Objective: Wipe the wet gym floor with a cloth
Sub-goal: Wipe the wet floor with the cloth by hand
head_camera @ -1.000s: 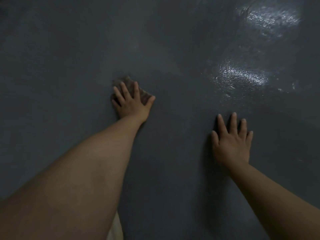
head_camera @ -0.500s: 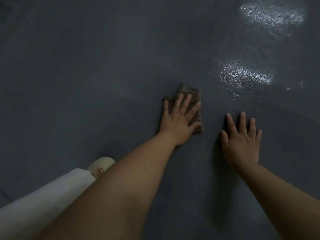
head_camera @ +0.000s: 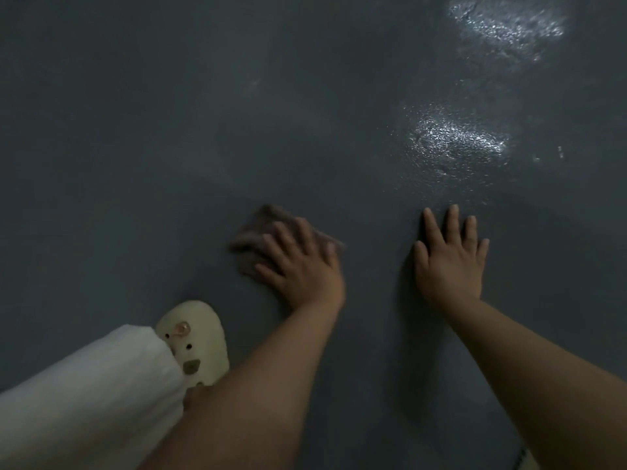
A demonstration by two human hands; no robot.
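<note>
A small brown cloth (head_camera: 253, 237) lies flat on the dark grey gym floor (head_camera: 169, 130). My left hand (head_camera: 302, 262) presses down on the cloth with straight, spread fingers; most of the cloth is hidden under the palm. My right hand (head_camera: 449, 262) rests flat on the bare floor to the right of it, fingers spread, holding nothing. Two shiny wet patches glisten further away at the right, the nearer wet patch (head_camera: 454, 139) just beyond my right hand's fingertips and the farther wet patch (head_camera: 505, 27) near the top edge.
My own leg in a white trouser (head_camera: 84, 395) and a cream clog (head_camera: 198, 340) stand on the floor at the lower left, close to my left forearm. Dull grey floor stretches away to the left and ahead.
My left hand slid the cloth from the far left toward the right and nearer to me, then turned slightly leftward. My right hand stayed planted. The leg and clog came into view.
</note>
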